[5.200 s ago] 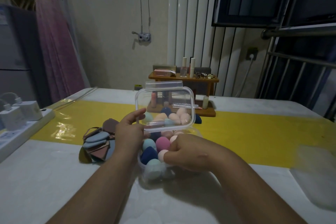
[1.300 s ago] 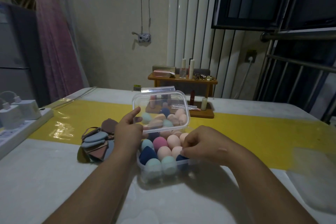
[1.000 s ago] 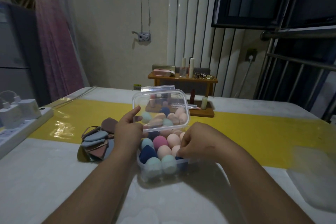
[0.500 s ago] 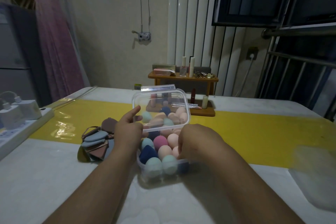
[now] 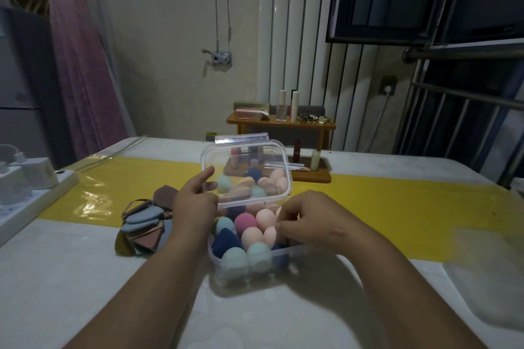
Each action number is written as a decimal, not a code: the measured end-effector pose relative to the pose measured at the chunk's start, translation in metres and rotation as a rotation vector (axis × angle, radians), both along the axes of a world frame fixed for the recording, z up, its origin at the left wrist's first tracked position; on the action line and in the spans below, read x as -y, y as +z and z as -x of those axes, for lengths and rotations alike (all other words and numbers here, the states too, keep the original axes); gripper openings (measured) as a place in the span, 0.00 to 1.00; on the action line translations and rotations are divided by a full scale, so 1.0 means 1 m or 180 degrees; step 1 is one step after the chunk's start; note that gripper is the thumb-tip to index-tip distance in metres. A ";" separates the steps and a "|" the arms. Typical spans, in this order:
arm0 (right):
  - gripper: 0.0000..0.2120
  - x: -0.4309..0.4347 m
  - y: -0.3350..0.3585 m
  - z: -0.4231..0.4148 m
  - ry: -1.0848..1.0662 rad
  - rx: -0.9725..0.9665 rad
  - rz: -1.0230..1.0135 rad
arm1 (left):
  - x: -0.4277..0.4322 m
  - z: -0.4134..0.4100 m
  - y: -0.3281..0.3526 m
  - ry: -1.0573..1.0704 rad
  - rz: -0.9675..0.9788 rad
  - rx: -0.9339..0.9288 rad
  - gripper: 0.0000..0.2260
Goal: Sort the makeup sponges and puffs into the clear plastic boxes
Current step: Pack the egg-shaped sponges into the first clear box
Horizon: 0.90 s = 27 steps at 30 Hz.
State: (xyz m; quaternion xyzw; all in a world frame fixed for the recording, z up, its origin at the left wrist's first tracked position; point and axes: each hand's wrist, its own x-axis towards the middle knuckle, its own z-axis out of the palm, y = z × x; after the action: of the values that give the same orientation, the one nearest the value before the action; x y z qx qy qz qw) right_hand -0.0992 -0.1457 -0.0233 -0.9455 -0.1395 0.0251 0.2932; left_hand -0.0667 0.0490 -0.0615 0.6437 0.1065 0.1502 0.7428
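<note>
On the white table [image 5: 71, 278] with a yellow strip across it, near the front edge: a clear plastic box [image 5: 289, 250], packed close with egg-shaped foam sponges [image 5: 245, 222] in teal, navy, pink and peach, standing point up in rows. Hinged clear plastic lid [image 5: 246, 159] tipped up at the far side, with more sponges visible through it. Just left of the box, on the table: a loose heap of flat grey, brown and mauve puffs [image 5: 144, 227], not yet boxed.

Left hand [image 5: 195, 204] pinching the lid's left edge, thumb in front, fingers behind. Right hand [image 5: 312, 221] curled over the box's right side, fingertips apparently closed on a pale peach egg-shaped sponge [image 5: 270, 235].

Judged step: seating that sponge into its row. Best done by pressing straight down, point up, nudging neighbours aside rather than squashing them. Springy foam, probably, so settle it below the rim before closing the lid. Hold the lid well back meanwhile, clear of the working fingers. Little room left here, by the look of it; better to find another box for the puffs.
</note>
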 end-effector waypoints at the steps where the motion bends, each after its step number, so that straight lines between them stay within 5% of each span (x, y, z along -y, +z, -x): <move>1: 0.11 0.001 -0.002 -0.001 -0.0048 0.0083 -0.0167 | 0.000 0.000 0.000 0.0014 0.0001 -0.0003 0.31; 12: 0.11 0.017 -0.023 -0.026 -0.0829 0.0969 -0.1355 | -0.005 -0.001 -0.001 0.0399 -0.0015 -0.0128 0.29; 15: 0.09 0.023 -0.034 -0.040 -0.1070 0.0751 -0.1174 | -0.007 -0.002 0.001 0.0556 -0.0036 -0.0143 0.28; 27: 0.34 0.011 -0.055 -0.102 -0.0896 -0.0391 -0.0041 | -0.013 -0.004 0.000 0.0626 -0.0059 -0.0158 0.28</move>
State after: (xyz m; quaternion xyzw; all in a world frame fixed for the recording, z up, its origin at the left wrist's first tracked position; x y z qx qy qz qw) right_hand 0.0023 -0.1572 -0.0786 -0.9505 0.0125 0.0407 0.3079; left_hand -0.0622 0.0619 -0.0611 0.6405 0.1862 0.2074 0.7156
